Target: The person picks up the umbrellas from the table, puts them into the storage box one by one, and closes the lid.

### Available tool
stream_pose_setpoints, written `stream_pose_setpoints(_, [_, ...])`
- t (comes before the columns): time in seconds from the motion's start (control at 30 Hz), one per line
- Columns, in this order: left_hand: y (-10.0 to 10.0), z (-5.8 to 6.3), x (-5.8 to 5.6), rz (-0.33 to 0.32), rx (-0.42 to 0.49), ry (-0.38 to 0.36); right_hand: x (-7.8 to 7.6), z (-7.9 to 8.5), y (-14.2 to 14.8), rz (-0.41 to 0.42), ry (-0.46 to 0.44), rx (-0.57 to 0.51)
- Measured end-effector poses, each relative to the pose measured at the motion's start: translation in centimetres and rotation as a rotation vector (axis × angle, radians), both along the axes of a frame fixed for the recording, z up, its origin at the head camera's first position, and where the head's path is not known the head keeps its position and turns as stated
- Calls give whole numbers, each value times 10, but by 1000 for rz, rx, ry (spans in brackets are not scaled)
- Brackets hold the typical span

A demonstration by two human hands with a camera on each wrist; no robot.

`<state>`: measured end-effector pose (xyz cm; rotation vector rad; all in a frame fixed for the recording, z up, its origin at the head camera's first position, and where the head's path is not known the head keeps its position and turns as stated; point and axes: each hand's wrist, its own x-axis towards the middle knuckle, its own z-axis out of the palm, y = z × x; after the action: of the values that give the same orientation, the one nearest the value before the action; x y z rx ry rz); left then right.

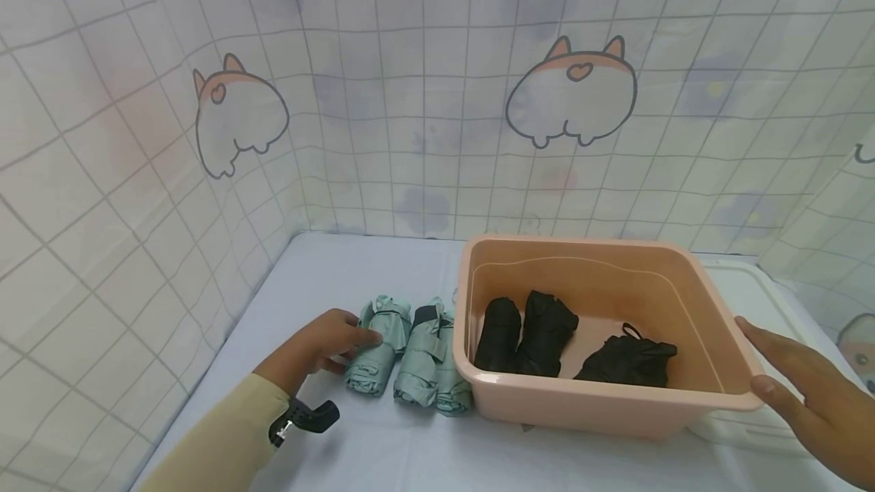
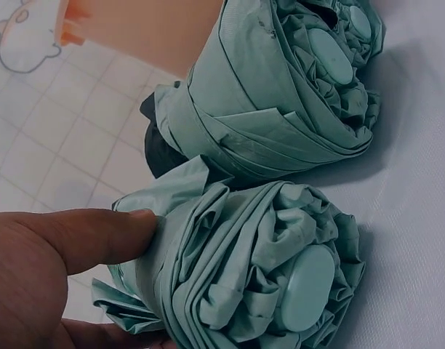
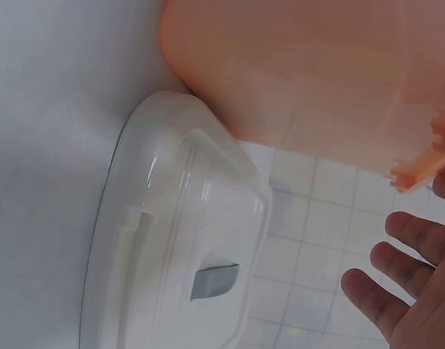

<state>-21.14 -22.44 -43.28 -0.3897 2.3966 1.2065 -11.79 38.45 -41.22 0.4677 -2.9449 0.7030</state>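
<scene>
Folded pale green umbrellas lie side by side on the table, left of a peach plastic bin (image 1: 588, 401). My left hand (image 1: 335, 340) holds the leftmost green umbrella (image 1: 374, 370), thumb on top and fingers around its far side, as the left wrist view also shows. Beside it are a second green umbrella (image 1: 417, 370) and a third green umbrella (image 1: 453, 382), the latter against the bin wall. At the bin's right rim, my right hand (image 1: 813, 401) rests with its fingers extended. In the right wrist view its fingers (image 3: 375, 294) look straight and hold nothing.
Inside the bin lie a black rolled bundle (image 1: 499, 336), another black bundle (image 1: 544, 336) and a black pouch (image 1: 632, 359) with a loop. A white plastic lid (image 3: 208, 247) lies on the table behind and right of the bin. Grid-patterned cloth (image 1: 410, 97) hangs around the table.
</scene>
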Motion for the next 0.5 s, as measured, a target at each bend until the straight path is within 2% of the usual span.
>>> stream_pose_setpoints(0.5, [10,3,-2,-14,-53,4,-1,-3,1,5,18,-6])
